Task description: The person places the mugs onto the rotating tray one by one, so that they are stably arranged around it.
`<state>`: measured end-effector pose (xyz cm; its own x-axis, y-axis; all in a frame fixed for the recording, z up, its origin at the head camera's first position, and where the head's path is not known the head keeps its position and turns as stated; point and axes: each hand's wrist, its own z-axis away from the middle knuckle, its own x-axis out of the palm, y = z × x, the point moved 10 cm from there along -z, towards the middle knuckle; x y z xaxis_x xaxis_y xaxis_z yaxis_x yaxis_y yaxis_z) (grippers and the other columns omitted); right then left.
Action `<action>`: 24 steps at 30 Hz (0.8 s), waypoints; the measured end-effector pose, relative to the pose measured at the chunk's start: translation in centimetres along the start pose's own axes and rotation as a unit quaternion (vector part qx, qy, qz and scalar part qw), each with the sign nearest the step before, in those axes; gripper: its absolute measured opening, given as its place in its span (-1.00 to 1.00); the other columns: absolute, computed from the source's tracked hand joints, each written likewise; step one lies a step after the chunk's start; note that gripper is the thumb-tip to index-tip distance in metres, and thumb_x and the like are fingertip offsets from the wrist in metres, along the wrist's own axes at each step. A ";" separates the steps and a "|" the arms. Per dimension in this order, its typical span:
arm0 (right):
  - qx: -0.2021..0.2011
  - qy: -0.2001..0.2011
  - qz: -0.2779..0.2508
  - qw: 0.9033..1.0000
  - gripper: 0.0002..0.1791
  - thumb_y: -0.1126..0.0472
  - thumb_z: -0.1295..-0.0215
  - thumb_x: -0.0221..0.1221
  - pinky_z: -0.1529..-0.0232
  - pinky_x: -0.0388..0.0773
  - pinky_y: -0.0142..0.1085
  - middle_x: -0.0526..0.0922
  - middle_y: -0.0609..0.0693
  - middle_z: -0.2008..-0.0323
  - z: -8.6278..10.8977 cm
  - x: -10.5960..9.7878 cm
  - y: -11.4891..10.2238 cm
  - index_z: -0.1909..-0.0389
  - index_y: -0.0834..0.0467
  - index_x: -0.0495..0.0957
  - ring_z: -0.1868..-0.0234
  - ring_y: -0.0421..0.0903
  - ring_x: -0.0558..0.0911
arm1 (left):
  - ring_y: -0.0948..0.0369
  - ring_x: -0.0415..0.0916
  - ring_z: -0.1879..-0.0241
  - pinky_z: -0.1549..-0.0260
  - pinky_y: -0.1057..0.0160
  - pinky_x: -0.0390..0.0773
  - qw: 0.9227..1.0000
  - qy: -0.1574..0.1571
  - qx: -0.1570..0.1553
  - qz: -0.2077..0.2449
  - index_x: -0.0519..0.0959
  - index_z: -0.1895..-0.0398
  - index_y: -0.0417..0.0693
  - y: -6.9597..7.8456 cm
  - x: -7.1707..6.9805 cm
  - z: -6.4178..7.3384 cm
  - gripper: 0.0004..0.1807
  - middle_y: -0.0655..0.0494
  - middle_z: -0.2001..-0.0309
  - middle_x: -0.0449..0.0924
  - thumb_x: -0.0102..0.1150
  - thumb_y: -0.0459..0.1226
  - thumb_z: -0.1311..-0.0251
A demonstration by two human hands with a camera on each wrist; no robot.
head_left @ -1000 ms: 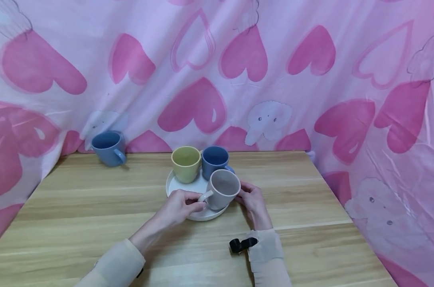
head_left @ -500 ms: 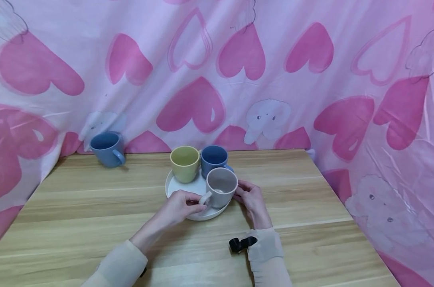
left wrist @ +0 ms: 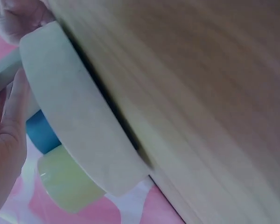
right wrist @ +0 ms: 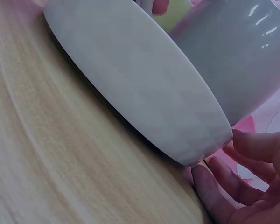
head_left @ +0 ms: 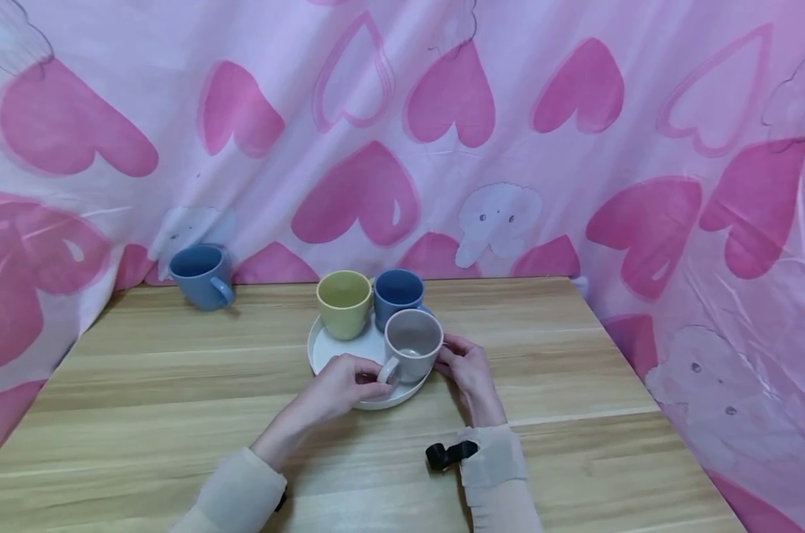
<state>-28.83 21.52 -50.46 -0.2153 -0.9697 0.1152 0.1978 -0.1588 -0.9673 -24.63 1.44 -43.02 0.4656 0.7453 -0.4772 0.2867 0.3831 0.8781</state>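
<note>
L hand gripped grey mug by handle; R hand held tray, approx. 3 o'clock; steady tray was likely req'd.

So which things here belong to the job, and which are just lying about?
Likely the job:
grey mug, in left hand
white tray, touched by right hand
yellow-green mug
blue mug on tray

Likely not:
back-left blue mug
pink cloth

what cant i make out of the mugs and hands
Head view: lower part of the blue mug on the tray, behind the grey mug.
Right wrist view: the grey mug's base, behind the tray wall.
Left wrist view: part of the left hand, cut off by the left edge.
</note>
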 end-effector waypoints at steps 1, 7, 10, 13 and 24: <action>0.003 0.001 0.000 1.000 -0.62 0.49 -0.26 0.20 0.13 0.63 -0.26 0.64 0.15 0.12 0.0 0.0 0.0 -0.12 0.36 0.55 0.25 -0.13 0.66 | 0.29 0.47 0.32 0.30 0.39 0.45 1.000 -0.001 0.000 -0.003 0.73 0.27 -0.14 0.1 0.0 0.0 -0.90 0.26 0.39 0.65 0.36 -0.32 -0.16; 0.008 0.013 -0.010 1.000 -0.62 0.50 -0.25 0.20 0.13 0.63 -0.26 0.63 0.18 0.08 0.0 -0.1 0.1 -0.10 0.34 0.57 0.24 -0.11 0.66 | 0.26 0.53 0.30 0.29 0.35 0.49 1.000 -0.016 0.014 -0.016 0.70 0.24 -0.11 0.6 0.0 -0.1 -0.90 0.25 0.32 0.64 0.32 -0.29 -0.21; 0.015 0.005 -0.004 1.000 -0.62 0.49 -0.26 0.20 0.11 0.62 -0.25 0.62 0.18 0.05 0.1 0.1 0.5 -0.11 0.32 0.57 0.21 -0.10 0.66 | 0.26 0.55 0.29 0.30 0.32 0.53 0.999 -0.020 0.010 -0.028 0.69 0.23 -0.08 0.5 -0.1 0.1 -0.90 0.25 0.30 0.64 0.30 -0.27 -0.24; 0.016 -0.002 0.005 1.000 -0.61 0.48 -0.28 0.19 0.09 0.62 -0.23 0.61 0.19 0.03 0.2 0.2 0.6 -0.14 0.32 0.55 0.21 -0.10 0.66 | 0.27 0.53 0.26 0.26 0.30 0.52 0.998 -0.024 0.008 -0.056 0.68 0.20 -0.03 0.6 -0.4 0.2 -0.87 0.27 0.29 0.62 0.27 -0.20 -0.27; -0.011 0.003 0.021 1.000 -0.67 0.45 -0.32 0.17 0.16 0.63 -0.27 0.62 0.17 0.08 0.1 0.3 0.1 -0.10 0.35 0.55 0.25 -0.13 0.65 | 0.17 0.53 0.08 0.08 0.14 0.54 0.996 -0.019 -0.024 -0.082 0.62 -0.04 -0.14 -0.2 -5.3 1.2 -0.67 0.12 0.15 0.63 0.17 -0.13 -0.35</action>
<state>-28.78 21.17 -50.47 -0.2137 -0.9741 0.0735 0.1852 -0.1142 -0.9760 -26.15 -3.23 -40.71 0.4474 0.6498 -0.6145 0.3211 0.5245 0.7885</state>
